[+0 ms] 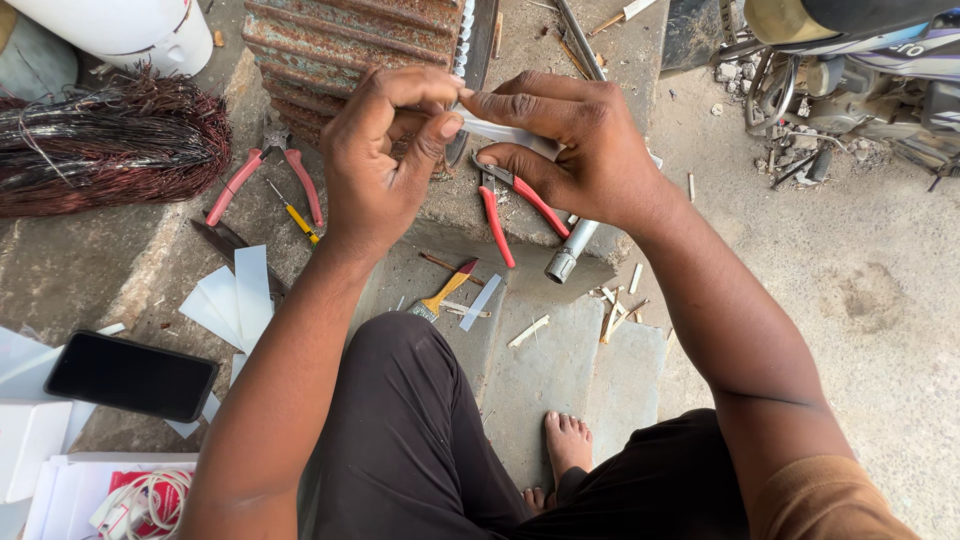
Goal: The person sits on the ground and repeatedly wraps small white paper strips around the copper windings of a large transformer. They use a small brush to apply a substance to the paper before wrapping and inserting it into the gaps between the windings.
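Note:
My left hand point(385, 160) and my right hand point(570, 145) meet over a concrete ledge. Both pinch a narrow white paper strip point(505, 132) between thumbs and fingers; the strip looks folded lengthwise. Just beyond the hands stands a rusty ribbed motor housing point(330, 40) with a row of white strips point(463, 35) set along its edge. Red-handled pliers point(510, 205) lie right under my right hand, beside a grey metal tube point(568, 252).
A second pair of red pliers point(270, 170) and a yellow screwdriver point(298, 218) lie at the left. A copper wire bundle point(105, 140), cut white sheets point(235, 295), a black phone point(130, 375), a small brush point(445, 292) and wood splinters point(615, 310) surround me. A motorcycle point(850, 70) stands at the upper right.

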